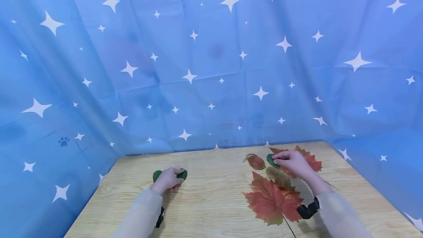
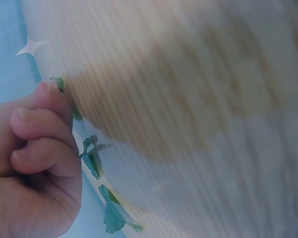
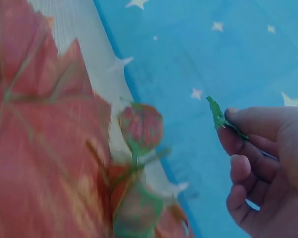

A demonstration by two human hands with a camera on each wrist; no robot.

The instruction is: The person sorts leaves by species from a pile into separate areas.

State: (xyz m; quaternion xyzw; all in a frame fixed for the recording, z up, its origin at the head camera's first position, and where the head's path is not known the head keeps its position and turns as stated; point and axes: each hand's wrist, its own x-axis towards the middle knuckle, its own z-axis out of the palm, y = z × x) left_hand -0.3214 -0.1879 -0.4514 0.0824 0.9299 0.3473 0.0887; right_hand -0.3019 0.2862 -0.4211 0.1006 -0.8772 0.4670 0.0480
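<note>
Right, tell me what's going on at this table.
A person is handling leaves with both bare hands at a wooden table. The right hand pinches a small green leaf above some red leaves on the table's right side. Over on the left, the left hand holds another green leaf at its fingertips, with a further green one showing beside that hand. A smaller reddish leaf lies behind the large front red one.
</note>
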